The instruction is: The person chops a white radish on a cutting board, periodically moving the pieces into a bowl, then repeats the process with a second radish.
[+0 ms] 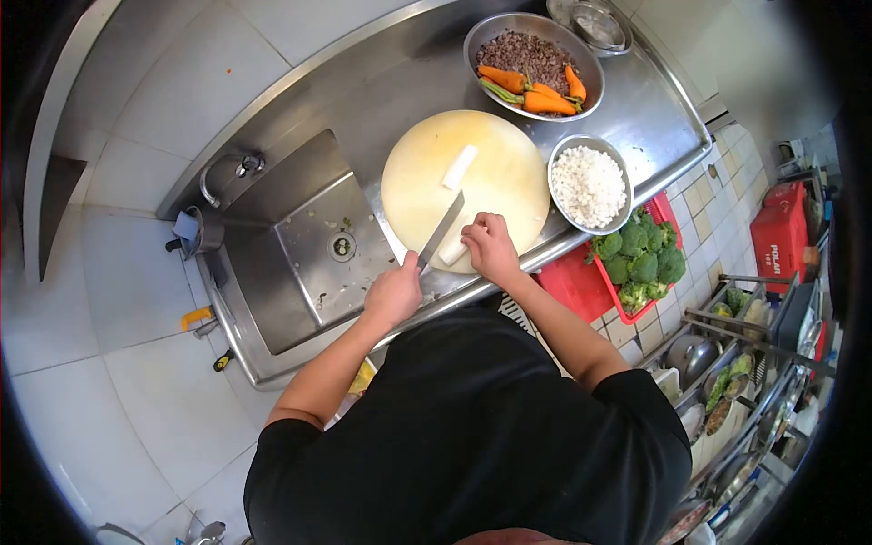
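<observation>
My left hand (pixel 395 292) is closed round the handle of a kitchen knife (pixel 443 228), its blade pointing up and away across the round cutting board (pixel 413 163). My right hand (pixel 490 245) has its fingers curled on a white vegetable piece (pixel 459 246), close beside the blade. The fingers partly hide this piece. A second long white vegetable piece (pixel 460 167) lies farther back on the board, apart from both hands. I cannot tell exactly which vegetable it is. A steel bowl (pixel 557 196) of small white chopped pieces (pixel 589 187) stands right of the board.
A steel sink (pixel 300 263) with a tap (pixel 218 177) lies to the left. Behind the board, a larger bowl (pixel 470 68) holds orange carrots (pixel 545 100) over reddish-brown grains. Broccoli (pixel 643 259) fills a red basket (pixel 627 316) below the counter edge. Shelves with food (pixel 727 372) stand at right.
</observation>
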`<state>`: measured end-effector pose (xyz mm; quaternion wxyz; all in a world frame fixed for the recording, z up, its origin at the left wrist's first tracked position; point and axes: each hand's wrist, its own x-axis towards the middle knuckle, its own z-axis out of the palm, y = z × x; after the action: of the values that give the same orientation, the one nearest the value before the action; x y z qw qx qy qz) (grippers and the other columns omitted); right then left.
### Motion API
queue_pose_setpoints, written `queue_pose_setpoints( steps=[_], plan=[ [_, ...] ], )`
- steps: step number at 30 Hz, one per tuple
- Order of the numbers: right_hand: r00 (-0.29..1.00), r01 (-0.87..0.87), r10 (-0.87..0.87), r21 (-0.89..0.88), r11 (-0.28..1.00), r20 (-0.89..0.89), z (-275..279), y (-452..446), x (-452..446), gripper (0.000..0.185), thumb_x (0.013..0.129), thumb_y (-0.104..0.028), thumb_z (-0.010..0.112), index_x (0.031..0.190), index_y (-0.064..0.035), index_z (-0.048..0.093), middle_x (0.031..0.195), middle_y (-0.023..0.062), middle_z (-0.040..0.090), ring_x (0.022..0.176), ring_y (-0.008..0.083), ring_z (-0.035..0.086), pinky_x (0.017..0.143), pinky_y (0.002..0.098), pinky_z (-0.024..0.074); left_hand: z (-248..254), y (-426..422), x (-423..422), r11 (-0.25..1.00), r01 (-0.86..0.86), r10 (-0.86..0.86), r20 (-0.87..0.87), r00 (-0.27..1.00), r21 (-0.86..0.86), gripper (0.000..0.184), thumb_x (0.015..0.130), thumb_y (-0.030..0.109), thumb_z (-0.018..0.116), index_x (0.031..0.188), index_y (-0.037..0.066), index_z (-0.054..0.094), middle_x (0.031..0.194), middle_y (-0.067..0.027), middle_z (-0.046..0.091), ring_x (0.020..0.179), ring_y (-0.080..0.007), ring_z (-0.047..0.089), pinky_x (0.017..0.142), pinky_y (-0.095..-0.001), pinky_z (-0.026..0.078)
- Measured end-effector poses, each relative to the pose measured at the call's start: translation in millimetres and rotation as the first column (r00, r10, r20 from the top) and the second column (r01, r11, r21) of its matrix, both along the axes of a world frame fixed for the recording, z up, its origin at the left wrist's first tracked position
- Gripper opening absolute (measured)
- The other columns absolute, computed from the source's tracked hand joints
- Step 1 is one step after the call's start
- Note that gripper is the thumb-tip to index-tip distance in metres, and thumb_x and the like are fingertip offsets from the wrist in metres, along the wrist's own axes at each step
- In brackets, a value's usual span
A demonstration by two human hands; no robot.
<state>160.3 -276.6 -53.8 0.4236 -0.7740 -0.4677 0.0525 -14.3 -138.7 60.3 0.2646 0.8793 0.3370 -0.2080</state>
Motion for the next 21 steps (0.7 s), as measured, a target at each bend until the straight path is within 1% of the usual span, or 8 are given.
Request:
queue_pose_setpoints(
  steps=[4, 5, 10, 12, 16, 17, 19, 21],
  plan=[
    [1.000, 0.009, -0.008, 0.067, 0.998, -0.026, -3.8, 2.5, 1.7, 0.013, 0.085, -0.008, 0.076, 0.097, -0.0090, 0.071, 0.108, 0.0129, 0.058, 0.104, 0.0334, 0.057, 0.087, 0.0429, 0.0527, -13.1, -4.1, 14.0, 0.999, 0.034, -0.033, -0.040, 0.999, 0.007, 0.025, 0.106, 0.024, 0.047, 0.124, 0.006, 0.047, 0.089, -0.0298, 0.071, 0.088, -0.0510, 0.069, 0.078, -0.0624, 0.052],
    [0.999, 0.000, 0.003, 0.069, 0.998, -0.041, -3.4, 2.7, 2.5, 0.012, 0.085, -0.007, 0.074, 0.097, -0.0090, 0.072, 0.109, 0.0131, 0.058, 0.105, 0.0338, 0.057, 0.087, 0.0429, 0.0528, -15.4, -1.4, 16.5, 0.999, 0.047, -0.046, -0.019, 0.999, 0.018, 0.024, 0.106, 0.024, 0.048, 0.123, 0.006, 0.047, 0.089, -0.0301, 0.070, 0.088, -0.0512, 0.069, 0.077, -0.0626, 0.052],
    [1.000, -0.012, 0.013, 0.033, 0.999, -0.016, 2.8, 4.2, 5.2, 0.012, 0.085, -0.006, 0.072, 0.096, -0.0095, 0.073, 0.109, 0.0129, 0.058, 0.106, 0.0332, 0.057, 0.088, 0.0415, 0.0528, 6.9, -7.2, 24.8, 0.997, 0.070, -0.072, 0.042, 0.997, 0.043, 0.022, 0.105, 0.020, 0.050, 0.121, 0.005, 0.047, 0.087, -0.0323, 0.069, 0.087, -0.0522, 0.069, 0.078, -0.0631, 0.051],
    [1.000, -0.007, 0.007, 0.034, 0.999, -0.019, 1.1, 3.5, 4.4, 0.013, 0.084, -0.006, 0.074, 0.097, -0.0086, 0.074, 0.107, 0.0124, 0.059, 0.104, 0.0329, 0.057, 0.088, 0.0409, 0.0523, 14.9, -8.0, 22.4, 0.996, 0.089, -0.089, 0.004, 0.996, 0.021, 0.022, 0.104, 0.019, 0.051, 0.119, 0.004, 0.047, 0.086, -0.0329, 0.069, 0.086, -0.0527, 0.069, 0.078, -0.0636, 0.051],
    [0.999, 0.002, -0.001, 0.024, 1.000, -0.033, -4.4, 2.8, 4.3, 0.013, 0.085, -0.005, 0.072, 0.097, -0.0109, 0.074, 0.110, 0.0109, 0.059, 0.108, 0.0318, 0.058, 0.089, 0.0404, 0.0531, 39.4, -9.9, 20.1, 0.988, 0.155, -0.153, -0.081, 0.985, 0.021, 0.023, 0.102, 0.017, 0.052, 0.120, 0.002, 0.045, 0.083, -0.0338, 0.068, 0.085, -0.0535, 0.069, 0.077, -0.0641, 0.051],
    [1.000, 0.006, -0.005, 0.031, 0.999, -0.030, -5.8, 2.5, 4.0, 0.014, 0.085, -0.005, 0.072, 0.097, -0.0111, 0.074, 0.111, 0.0106, 0.060, 0.108, 0.0317, 0.058, 0.089, 0.0404, 0.0531, 24.7, -8.7, 20.0, 0.989, 0.145, -0.144, -0.071, 0.987, 0.016, 0.023, 0.103, 0.017, 0.051, 0.119, 0.002, 0.045, 0.084, -0.0339, 0.068, 0.085, -0.0539, 0.068, 0.076, -0.0644, 0.050],
    [0.999, 0.013, -0.012, 0.033, 0.999, -0.040, -6.5, 1.0, 4.8, 0.014, 0.085, -0.006, 0.073, 0.097, -0.0114, 0.074, 0.111, 0.0102, 0.060, 0.109, 0.0315, 0.058, 0.090, 0.0405, 0.0533, -22.3, -7.2, 18.6, 0.993, 0.118, -0.118, -0.048, 0.992, 0.008, 0.022, 0.105, 0.018, 0.049, 0.119, 0.002, 0.043, 0.086, -0.0341, 0.068, 0.083, -0.0547, 0.067, 0.075, -0.0650, 0.049],
    [0.998, 0.025, -0.023, 0.029, 0.999, -0.065, -4.9, 2.4, 3.7, 0.014, 0.085, -0.006, 0.073, 0.098, -0.0115, 0.074, 0.112, 0.0101, 0.061, 0.110, 0.0313, 0.058, 0.090, 0.0406, 0.0534, -34.1, -3.4, 31.5, 0.992, 0.123, -0.123, 0.008, 0.992, 0.013, 0.022, 0.102, 0.015, 0.052, 0.117, 0.002, 0.042, 0.083, -0.0340, 0.068, 0.083, -0.0543, 0.068, 0.075, -0.0645, 0.051]
  ],
)
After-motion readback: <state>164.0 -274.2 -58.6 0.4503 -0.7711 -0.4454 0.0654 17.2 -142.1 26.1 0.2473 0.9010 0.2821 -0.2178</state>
